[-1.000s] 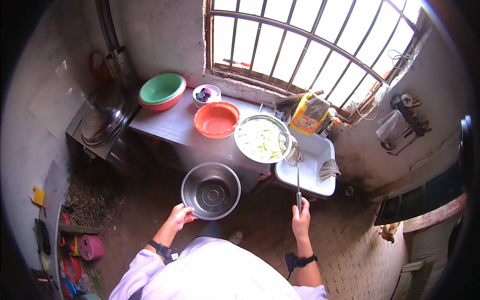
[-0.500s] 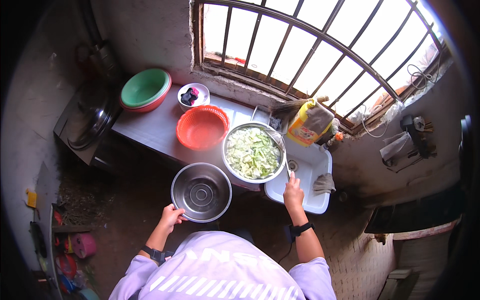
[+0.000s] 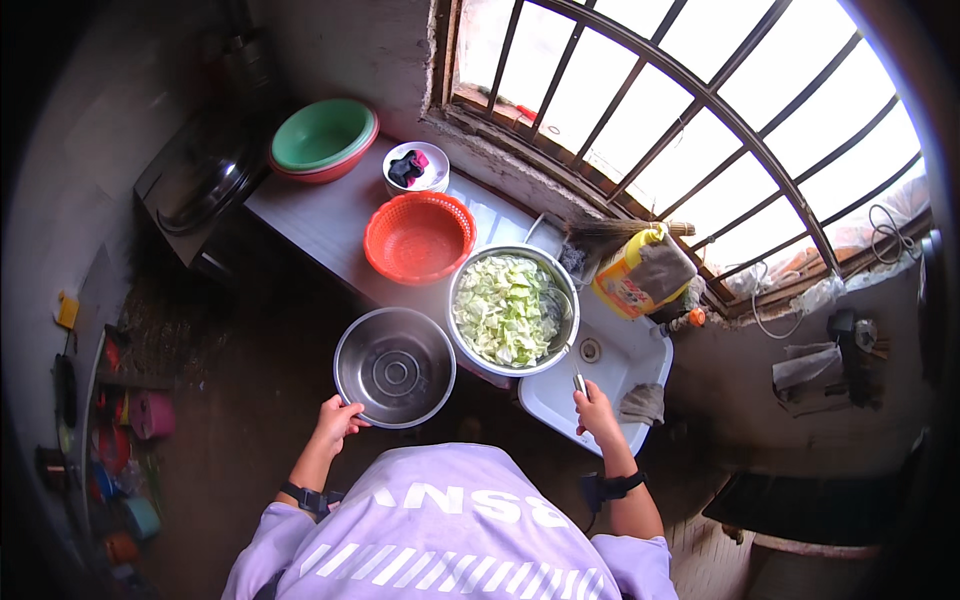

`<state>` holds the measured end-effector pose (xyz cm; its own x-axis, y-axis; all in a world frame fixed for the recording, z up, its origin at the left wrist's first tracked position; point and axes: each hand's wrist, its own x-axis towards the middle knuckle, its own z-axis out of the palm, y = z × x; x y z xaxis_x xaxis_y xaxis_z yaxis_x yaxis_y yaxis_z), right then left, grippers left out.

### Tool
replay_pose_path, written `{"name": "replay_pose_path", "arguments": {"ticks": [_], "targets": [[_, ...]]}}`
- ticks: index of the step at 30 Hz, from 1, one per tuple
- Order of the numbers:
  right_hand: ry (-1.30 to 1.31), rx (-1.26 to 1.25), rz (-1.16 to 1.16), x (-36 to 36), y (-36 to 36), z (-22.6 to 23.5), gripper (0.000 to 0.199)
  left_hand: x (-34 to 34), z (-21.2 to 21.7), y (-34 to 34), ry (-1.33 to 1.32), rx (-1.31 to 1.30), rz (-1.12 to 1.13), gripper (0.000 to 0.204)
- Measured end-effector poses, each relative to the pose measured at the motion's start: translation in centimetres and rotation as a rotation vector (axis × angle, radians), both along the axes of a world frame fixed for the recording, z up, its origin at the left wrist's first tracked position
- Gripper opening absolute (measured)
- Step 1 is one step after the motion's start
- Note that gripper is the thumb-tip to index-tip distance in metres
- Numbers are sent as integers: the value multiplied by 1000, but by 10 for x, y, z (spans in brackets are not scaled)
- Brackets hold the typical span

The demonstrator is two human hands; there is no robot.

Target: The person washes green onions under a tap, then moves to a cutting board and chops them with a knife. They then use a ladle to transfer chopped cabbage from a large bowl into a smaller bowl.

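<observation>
My left hand (image 3: pixel 338 420) grips the rim of a steel basin (image 3: pixel 397 365) with nothing in it, held off the counter's near edge. On the counter, a steel bowl (image 3: pixel 574 338) is filled with chopped pale green cabbage (image 3: pixel 505 308). My right hand (image 3: pixel 597 410) is closed round the handle of a long-handled skimmer (image 3: pixel 579 383). Its wire-like head dips into the right side of the cabbage and is partly hidden by the leaves. An orange-red plastic colander (image 3: pixel 420 238), with nothing in it, stands left of the cabbage bowl.
A white sink (image 3: pixel 548 392) with a grey cloth (image 3: pixel 643 404) lies right. Behind it stands a yellow jug (image 3: pixel 640 275) by a straw brush (image 3: pixel 625 228). Green and red basins (image 3: pixel 322 136) and white bowls (image 3: pixel 428 172) stand at the far left of the counter (image 3: pixel 300 215), beneath a barred window.
The skimmer's head has moved down into the right side of the cabbage, and my right hand has drawn back toward me. My left hand keeps hold of the basin. The view has shifted.
</observation>
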<state>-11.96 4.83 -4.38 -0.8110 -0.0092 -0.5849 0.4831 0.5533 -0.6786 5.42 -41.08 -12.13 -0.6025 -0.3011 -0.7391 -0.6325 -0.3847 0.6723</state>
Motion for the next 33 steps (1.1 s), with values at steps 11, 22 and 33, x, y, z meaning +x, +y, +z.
{"name": "replay_pose_path", "arguments": {"ticks": [11, 22, 33], "targets": [[-307, -290, 145, -49, 59, 6, 34, 8, 6, 78, 37, 35, 171, 14], [-459, -658, 115, -45, 62, -44, 19, -1, 7, 119, 47, 11, 186, 13], [-565, -1004, -149, -19, 91, -72, 13, 1, 12, 121, 59, -3, 190, 13]]}}
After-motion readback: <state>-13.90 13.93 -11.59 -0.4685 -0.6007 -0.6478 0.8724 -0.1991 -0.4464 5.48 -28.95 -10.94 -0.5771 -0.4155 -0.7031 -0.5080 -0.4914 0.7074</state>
